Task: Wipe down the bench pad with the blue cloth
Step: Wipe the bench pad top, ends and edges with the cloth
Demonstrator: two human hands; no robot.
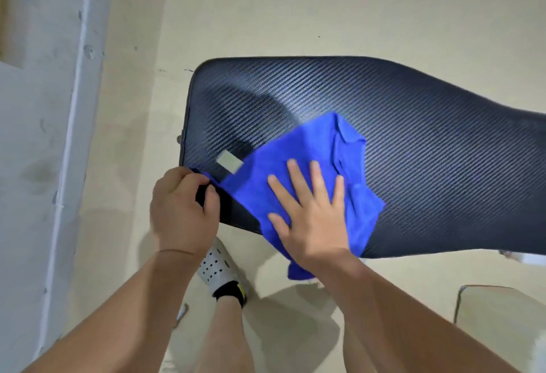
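The pad (399, 124) is a dark, woven-texture surface that runs from the centre of the view out to the 3 o'clock edge. A pale rectangular label (230, 160) sits on it near its 8 o'clock corner.

The cloth (298, 148) is blue and lies spread on the near-left part of the pad, wrinkled toward 1 o'clock. Its lower part hangs over the near edge of the pad at 6 o'clock.

The right hand (310, 210) is fully open, fingers spread and extended, palm flat on top of the cloth. It grips nothing.

The left hand (181, 210) is at 9 o'clock from the right hand, at the corner of the pad. Its fingers are curled closed over the pad edge, where the cloth's left corner ends; whether they also pinch the cloth cannot be told.

A white perforated shoe (217, 264) with a black sock stands on the floor (266, 18) at 6 o'clock, below the pad.
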